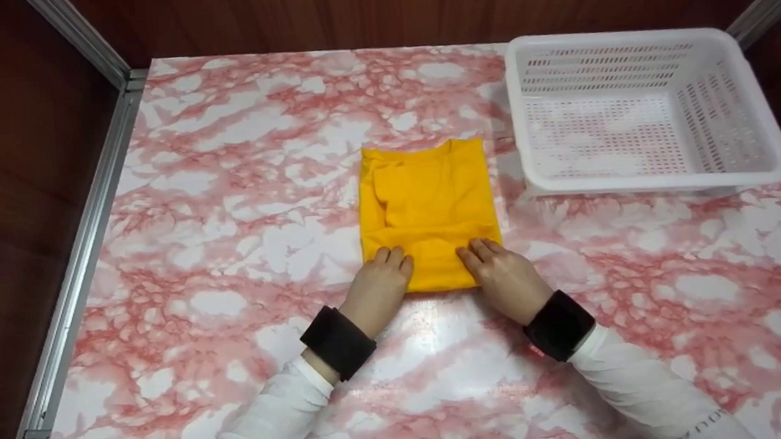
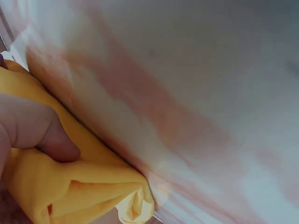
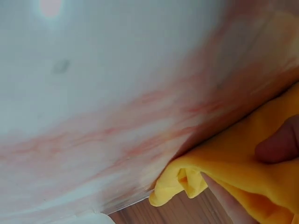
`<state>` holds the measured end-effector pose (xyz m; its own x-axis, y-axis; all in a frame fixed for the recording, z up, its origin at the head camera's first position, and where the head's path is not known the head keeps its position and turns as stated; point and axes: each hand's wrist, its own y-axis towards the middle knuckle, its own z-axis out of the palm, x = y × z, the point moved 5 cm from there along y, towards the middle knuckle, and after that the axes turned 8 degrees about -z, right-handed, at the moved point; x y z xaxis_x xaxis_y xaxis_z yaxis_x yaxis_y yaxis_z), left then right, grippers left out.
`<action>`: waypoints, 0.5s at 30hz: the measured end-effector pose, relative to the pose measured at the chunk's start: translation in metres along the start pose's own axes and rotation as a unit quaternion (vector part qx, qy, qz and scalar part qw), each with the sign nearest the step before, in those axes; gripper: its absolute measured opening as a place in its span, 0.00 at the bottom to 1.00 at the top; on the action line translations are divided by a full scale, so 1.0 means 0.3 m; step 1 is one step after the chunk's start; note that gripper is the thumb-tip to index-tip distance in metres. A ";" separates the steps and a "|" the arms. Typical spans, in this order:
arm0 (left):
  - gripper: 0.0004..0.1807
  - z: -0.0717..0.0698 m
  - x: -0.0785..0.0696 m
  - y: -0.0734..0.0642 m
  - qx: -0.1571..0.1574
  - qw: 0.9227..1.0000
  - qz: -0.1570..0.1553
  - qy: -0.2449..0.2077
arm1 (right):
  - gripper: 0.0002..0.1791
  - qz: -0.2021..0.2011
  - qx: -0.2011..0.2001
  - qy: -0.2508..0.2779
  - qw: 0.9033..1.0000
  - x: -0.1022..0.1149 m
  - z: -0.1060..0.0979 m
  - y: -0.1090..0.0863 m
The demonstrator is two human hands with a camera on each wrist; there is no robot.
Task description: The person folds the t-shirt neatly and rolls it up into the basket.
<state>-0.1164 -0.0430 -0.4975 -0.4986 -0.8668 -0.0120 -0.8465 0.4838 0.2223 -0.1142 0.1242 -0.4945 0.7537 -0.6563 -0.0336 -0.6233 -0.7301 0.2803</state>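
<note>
A folded yellow shirt (image 1: 423,188) lies flat at the middle of the table, with its near end turned up into a band across the lower part. At the band's left corner, my left hand (image 1: 380,283) grips the cloth; the left wrist view shows the thumb (image 2: 56,140) pressing on the yellow fabric (image 2: 93,172). My right hand (image 1: 505,276) holds the right corner. In the right wrist view its thumb (image 3: 280,144) lies on the yellow fabric (image 3: 224,154), and a finger reaches in under the fold. Other fingers are partly hidden in the wrist views.
A white perforated plastic basket (image 1: 656,182) stands at the back right of the red-and-white marbled table (image 1: 232,353). Dark wood panels (image 1: 344,8) rise behind and at both sides. A metal rail (image 1: 79,296) runs along the left edge.
</note>
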 end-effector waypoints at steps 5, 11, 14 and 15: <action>0.13 0.000 -0.018 -0.037 0.018 1.000 -0.001 -0.006 | 0.15 -0.004 -0.003 0.006 1.000 0.027 -0.008 -0.018; 0.15 -0.010 -0.043 -0.079 0.007 1.000 0.006 -0.009 | 0.18 -0.004 -0.012 0.016 1.000 0.058 -0.016 -0.053; 0.15 -0.011 -0.054 -0.097 0.000 1.000 0.011 -0.005 | 0.20 -0.006 -0.010 0.008 1.000 0.072 -0.019 -0.071; 0.14 -0.012 -0.058 -0.102 -0.001 1.000 0.013 -0.003 | 0.21 -0.007 -0.010 0.004 1.000 0.076 -0.019 -0.077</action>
<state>-0.0811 -0.0432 -0.5007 -0.5213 -0.8533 -0.0129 -0.8332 0.5056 0.2240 -0.0815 0.1271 -0.4962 0.7639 -0.6447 -0.0289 -0.6088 -0.7348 0.2989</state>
